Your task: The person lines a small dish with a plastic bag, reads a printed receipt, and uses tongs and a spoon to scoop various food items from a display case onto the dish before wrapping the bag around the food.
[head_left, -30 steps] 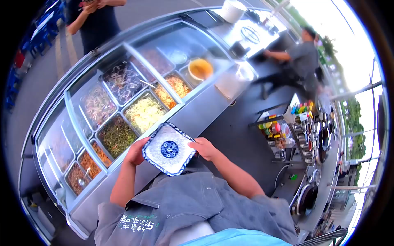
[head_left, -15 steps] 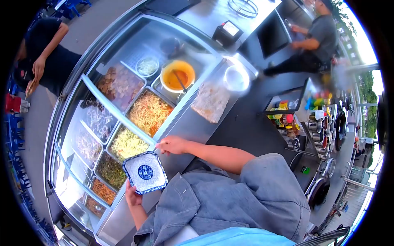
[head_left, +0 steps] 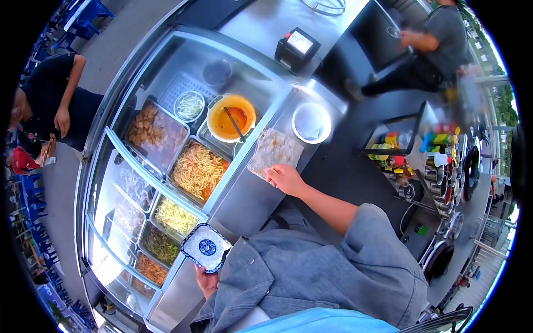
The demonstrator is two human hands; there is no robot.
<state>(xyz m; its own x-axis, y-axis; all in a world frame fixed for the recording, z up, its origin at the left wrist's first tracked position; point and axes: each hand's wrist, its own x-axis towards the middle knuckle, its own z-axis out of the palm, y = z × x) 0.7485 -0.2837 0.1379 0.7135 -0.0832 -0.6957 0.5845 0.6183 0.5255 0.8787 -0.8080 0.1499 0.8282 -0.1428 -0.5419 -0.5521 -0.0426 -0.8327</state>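
My left hand [head_left: 206, 280] grips the lower edge of a square white dish [head_left: 206, 248] with a blue rim and a blue round pattern, held near my chest beside the glass case. My right hand [head_left: 282, 178] is closed at the near edge of a stained, folded cloth [head_left: 274, 151] on the steel ledge; its fingertips touch the cloth. Whether they pinch it is too small to tell. A white round container [head_left: 311, 122] stands just beyond the cloth.
The glass case [head_left: 156, 183] holds trays of shredded food and an orange-rimmed bowl of sauce [head_left: 231, 117]. A person in black stands at the left. Another person in grey is at the upper right, near a rack of bottles [head_left: 400, 161]. A black device [head_left: 297, 49] sits on the far counter.
My right hand has moved from beside the dish along the ledge to the cloth. The dish stays in my left hand, slightly lower. The view has turned toward the sauce bowl end.
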